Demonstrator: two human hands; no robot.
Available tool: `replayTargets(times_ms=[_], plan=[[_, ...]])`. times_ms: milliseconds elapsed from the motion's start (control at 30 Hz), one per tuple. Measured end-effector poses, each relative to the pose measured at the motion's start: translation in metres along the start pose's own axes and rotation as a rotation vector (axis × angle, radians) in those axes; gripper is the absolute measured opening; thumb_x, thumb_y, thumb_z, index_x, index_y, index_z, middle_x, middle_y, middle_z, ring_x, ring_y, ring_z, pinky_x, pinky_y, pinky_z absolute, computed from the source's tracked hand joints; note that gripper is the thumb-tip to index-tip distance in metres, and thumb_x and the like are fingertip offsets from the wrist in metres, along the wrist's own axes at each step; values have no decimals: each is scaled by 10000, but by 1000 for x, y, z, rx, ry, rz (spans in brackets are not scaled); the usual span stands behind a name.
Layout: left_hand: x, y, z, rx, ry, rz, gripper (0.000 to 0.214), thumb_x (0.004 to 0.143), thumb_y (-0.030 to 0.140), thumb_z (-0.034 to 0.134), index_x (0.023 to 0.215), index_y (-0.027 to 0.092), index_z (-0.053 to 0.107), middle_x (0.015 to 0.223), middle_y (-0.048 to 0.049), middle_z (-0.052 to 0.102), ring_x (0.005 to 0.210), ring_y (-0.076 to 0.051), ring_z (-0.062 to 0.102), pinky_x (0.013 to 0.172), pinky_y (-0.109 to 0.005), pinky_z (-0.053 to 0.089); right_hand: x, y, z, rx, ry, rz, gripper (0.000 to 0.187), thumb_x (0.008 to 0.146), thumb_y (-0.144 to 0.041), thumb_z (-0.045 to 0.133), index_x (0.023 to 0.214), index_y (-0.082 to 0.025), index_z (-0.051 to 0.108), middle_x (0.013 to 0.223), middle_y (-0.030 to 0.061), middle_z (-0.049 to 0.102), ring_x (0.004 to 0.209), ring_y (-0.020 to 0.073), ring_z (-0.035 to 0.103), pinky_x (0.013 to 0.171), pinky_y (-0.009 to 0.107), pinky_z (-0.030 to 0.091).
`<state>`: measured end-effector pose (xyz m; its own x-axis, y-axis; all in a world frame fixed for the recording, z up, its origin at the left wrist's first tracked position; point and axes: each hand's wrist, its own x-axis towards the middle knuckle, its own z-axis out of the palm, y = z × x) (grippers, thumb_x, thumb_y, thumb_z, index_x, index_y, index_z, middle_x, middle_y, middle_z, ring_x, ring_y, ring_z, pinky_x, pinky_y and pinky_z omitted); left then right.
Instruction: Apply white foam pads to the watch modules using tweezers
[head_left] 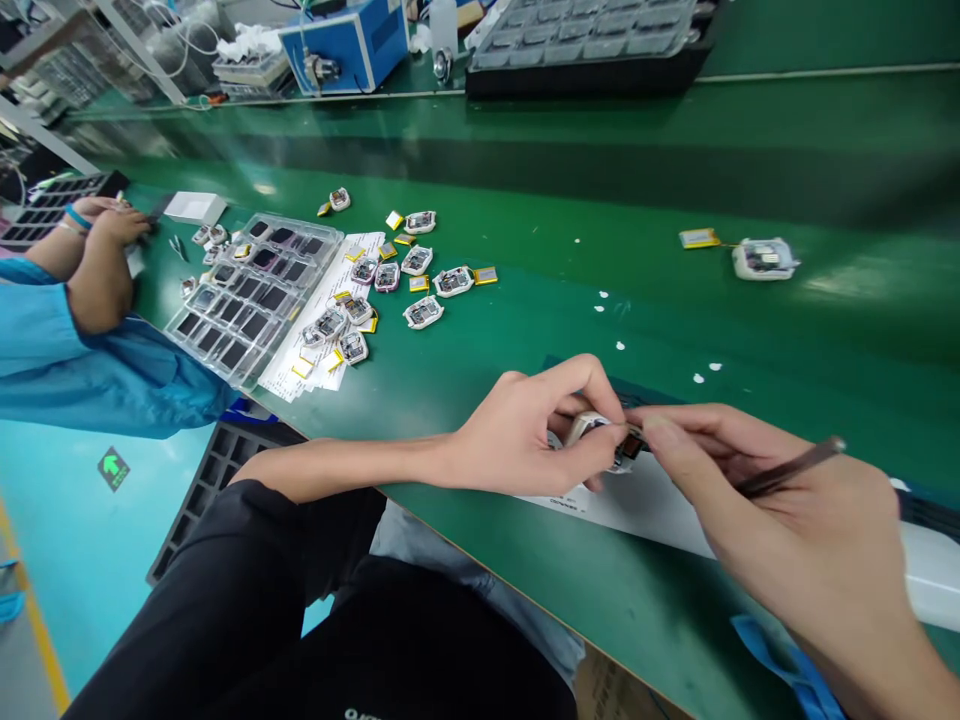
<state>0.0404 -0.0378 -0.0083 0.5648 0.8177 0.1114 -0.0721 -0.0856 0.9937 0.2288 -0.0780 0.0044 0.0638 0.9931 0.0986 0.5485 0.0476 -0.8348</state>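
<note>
My left hand (536, 430) pinches a small white watch-like casing (589, 425) with exposed electronics. It is tilted, and fingers partly cover it. Close against it is my right hand (795, 510), closed around a slim dark tool (799, 466) whose rear end points up to the right. The fingertips of both hands meet at the casing, where a dark part (631, 445) shows. The tool's working tip is hidden there. Under the hands lies a long white strip-shaped object (652, 515) on the green bench.
Several opened casings (454, 282) with yellow-edged batteries lie left, beside a clear compartment tray (259, 285) on printed paper. Another casing (765, 260) with a battery (700, 238) sits right. A co-worker's hands (112, 220) are far left. A blue box (349, 45) stands behind.
</note>
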Motion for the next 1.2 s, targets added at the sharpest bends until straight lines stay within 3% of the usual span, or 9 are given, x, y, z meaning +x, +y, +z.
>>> replayTargets(times_ms=[100,300,433,533,600,733,867,1000,1200], plan=[[0,-2,0,10,-22,-8,137,927,217,606,941,222,470,696,68,639,600,-84,715,516,-151,508,0,-3,3,5,-17,41,441,813,-742,674,788,-313,772,705,17,747,553,182,630,457,298,478],[2,0,-2,-18,-92,-36,220,927,292,658,992,222,460,730,54,664,622,-102,720,579,-189,529,-4,-5,1,7,26,121,430,821,-736,667,817,-314,750,695,17,694,547,183,577,499,330,472],[6,14,-13,175,-105,-42,140,896,257,627,963,207,514,662,84,611,482,-40,478,520,-197,379,3,-4,-4,61,-108,217,644,859,-873,460,676,-304,702,486,11,526,444,184,467,440,356,390],[10,23,-23,411,-249,-4,44,827,161,576,859,186,592,606,96,527,507,-46,396,590,-219,379,13,3,-8,12,-107,232,794,806,-980,328,602,-306,696,629,75,688,564,229,613,510,392,473],[13,24,-28,552,-392,-16,125,802,140,547,833,176,663,602,81,538,527,-60,422,634,-237,390,18,10,-11,-90,-123,241,843,778,-1018,307,601,-303,717,725,94,747,644,248,674,606,419,547],[16,17,-30,808,-538,-84,244,778,125,540,872,156,763,583,49,564,543,-98,422,680,-290,379,23,23,-14,-131,-332,311,912,695,-1076,318,645,-289,776,650,105,733,602,267,705,668,454,628],[17,13,-27,924,-601,-108,282,799,140,534,902,164,796,588,27,582,541,-119,350,654,-326,328,23,30,-16,-118,-399,256,873,741,-1040,362,681,-292,808,759,109,782,672,278,750,702,454,669],[16,14,-25,972,-605,-109,286,826,154,536,924,170,805,614,8,619,547,-131,316,625,-332,293,24,36,-18,-99,-462,195,741,820,-942,454,627,-311,792,829,110,800,882,310,790,822,463,688],[16,16,-24,994,-614,-135,288,837,157,544,953,165,808,633,1,642,549,-133,342,605,-328,277,26,40,-17,-72,-483,214,694,773,-944,516,596,-328,782,865,109,805,945,318,785,956,505,664]])
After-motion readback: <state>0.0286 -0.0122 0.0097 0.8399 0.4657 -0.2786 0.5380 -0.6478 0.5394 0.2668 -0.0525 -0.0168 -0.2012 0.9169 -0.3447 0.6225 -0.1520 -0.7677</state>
